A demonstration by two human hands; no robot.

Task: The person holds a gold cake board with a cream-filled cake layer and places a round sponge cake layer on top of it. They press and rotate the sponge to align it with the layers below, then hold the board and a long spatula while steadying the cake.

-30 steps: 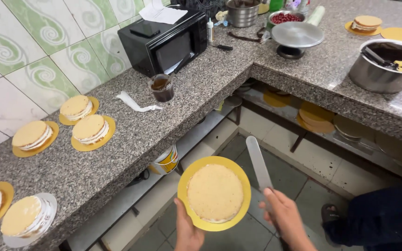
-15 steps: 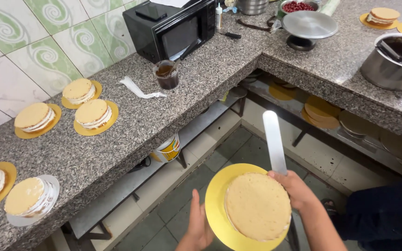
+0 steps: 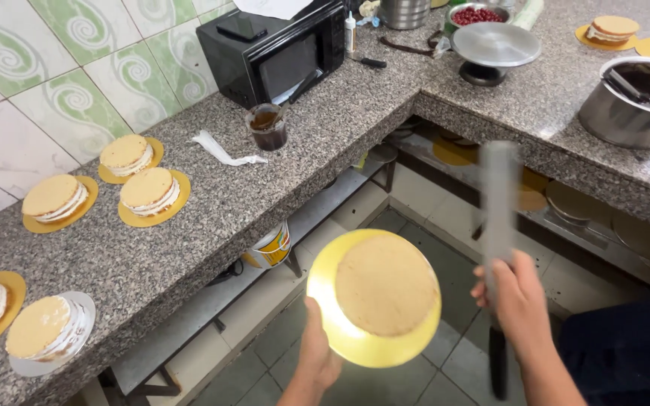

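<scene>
Head view: left hand [image 3: 317, 353] grips the yellow board [image 3: 340, 342] from below, with the sponge round [image 3: 387, 284] lying flat on it (above the floor, off the desk [image 3: 189, 225]); just right, right hand [image 3: 517, 297] clenches the long spatula [image 3: 499, 199], blade upright.

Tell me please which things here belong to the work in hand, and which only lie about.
In hand:
- left hand holds the yellow board bearing a cake layer
- right hand grips a long spatula, blade up

Lying about:
- layered cakes on the counter
- microwave
- cup of brown sauce
- turntable
- steel pot
</scene>
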